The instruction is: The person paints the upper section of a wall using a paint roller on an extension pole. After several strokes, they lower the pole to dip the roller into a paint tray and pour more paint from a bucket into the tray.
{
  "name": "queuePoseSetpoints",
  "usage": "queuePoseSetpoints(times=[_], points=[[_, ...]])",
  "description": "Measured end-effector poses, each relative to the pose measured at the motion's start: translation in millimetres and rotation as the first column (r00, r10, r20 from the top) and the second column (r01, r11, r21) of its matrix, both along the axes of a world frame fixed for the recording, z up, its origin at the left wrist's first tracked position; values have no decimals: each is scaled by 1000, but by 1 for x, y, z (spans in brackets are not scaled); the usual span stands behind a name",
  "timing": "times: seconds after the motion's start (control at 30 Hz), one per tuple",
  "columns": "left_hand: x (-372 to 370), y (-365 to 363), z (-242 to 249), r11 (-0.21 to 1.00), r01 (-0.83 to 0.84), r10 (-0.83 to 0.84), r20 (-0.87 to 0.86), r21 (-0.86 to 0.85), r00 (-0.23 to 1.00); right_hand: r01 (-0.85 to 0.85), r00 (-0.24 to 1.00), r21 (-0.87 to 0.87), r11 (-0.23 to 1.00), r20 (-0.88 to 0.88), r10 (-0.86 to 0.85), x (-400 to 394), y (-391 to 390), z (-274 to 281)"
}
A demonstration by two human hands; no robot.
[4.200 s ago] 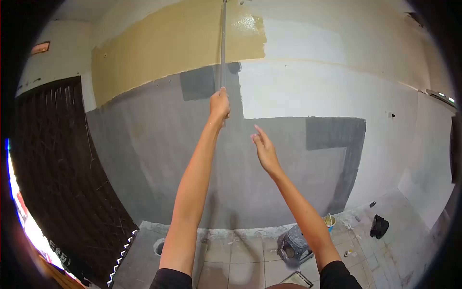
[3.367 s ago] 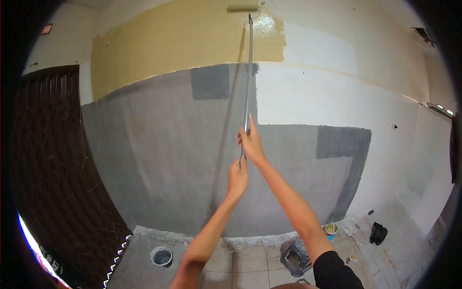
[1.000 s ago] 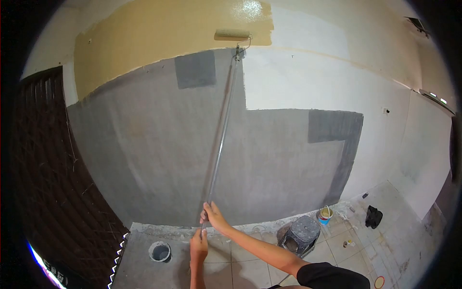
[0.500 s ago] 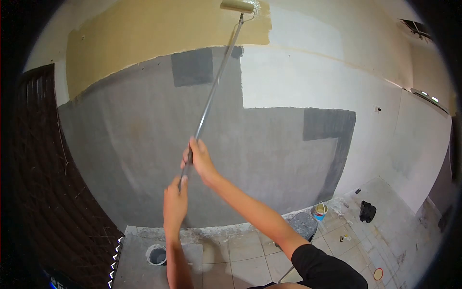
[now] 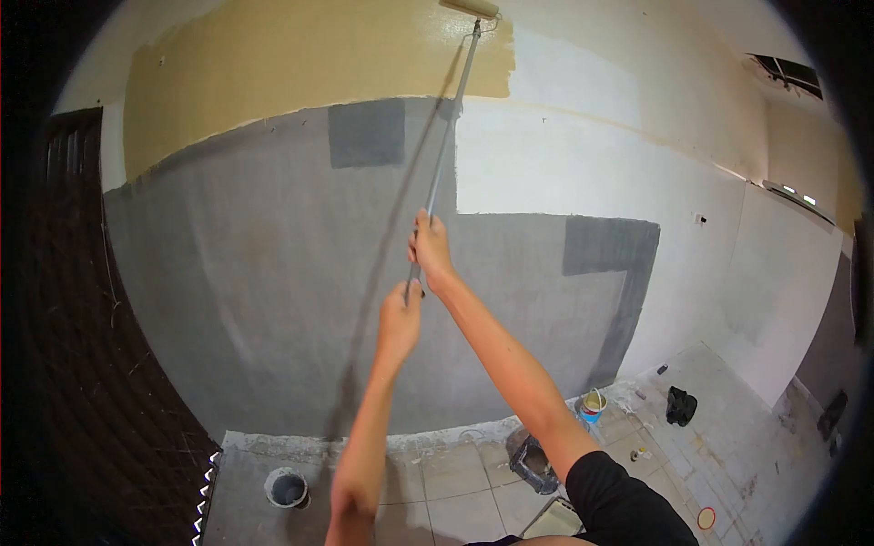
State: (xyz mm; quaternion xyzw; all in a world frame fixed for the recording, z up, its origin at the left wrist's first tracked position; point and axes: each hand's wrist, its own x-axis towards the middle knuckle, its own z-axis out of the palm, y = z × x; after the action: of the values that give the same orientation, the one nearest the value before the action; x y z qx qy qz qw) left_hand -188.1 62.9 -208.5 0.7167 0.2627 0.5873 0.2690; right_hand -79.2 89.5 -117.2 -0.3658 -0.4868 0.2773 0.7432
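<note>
A paint roller [image 5: 469, 8] on a long metal pole [image 5: 448, 150] rests against the upper wall, over the yellow painted band [image 5: 319, 59]. My right hand [image 5: 431, 247] is wrapped round the pole above my left hand [image 5: 401, 309], which grips its lower end. Wet-looking shine shows on the yellow near the roller. Below the band lies grey wall [image 5: 273, 273] with darker grey patches [image 5: 366, 134]. White wall [image 5: 528, 164] adjoins on the right.
On the floor are a bucket with grey contents [image 5: 288, 489], a black-lined container [image 5: 533, 460], a paint tray [image 5: 553, 520], a small paint can [image 5: 593, 405] and a black bag [image 5: 681, 406]. A dark corrugated door [image 5: 82, 318] stands left.
Both hands have moved up and to the right with the pole. The roller sits a little higher and farther right on the wall. The tray has come more into view.
</note>
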Motion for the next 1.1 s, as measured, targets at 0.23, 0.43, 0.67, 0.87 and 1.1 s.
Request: queuePoseSetpoints(times=[0.23,0.43,0.67,0.87,1.1], points=[[-25,-69,-101,952,-134,91,-163,-274,982,-64,997,-99,993,35,68,-5,-22,-143],[-108,-90,-132,892,-361,287,-277,-272,917,-352,936,-181,918,-90,341,-85,-46,-183],[-189,-99,-137,902,-417,376,-271,-113,886,-511,854,-120,851,-182,487,-163,-48,-194],[-184,-114,-105,904,-393,327,-319,-168,890,-494,860,-67,867,-190,474,-159,-61,-174],[-117,-94,-82,952,-252,215,-205,-172,955,-358,927,-45,933,-139,349,-88,-54,-123]])
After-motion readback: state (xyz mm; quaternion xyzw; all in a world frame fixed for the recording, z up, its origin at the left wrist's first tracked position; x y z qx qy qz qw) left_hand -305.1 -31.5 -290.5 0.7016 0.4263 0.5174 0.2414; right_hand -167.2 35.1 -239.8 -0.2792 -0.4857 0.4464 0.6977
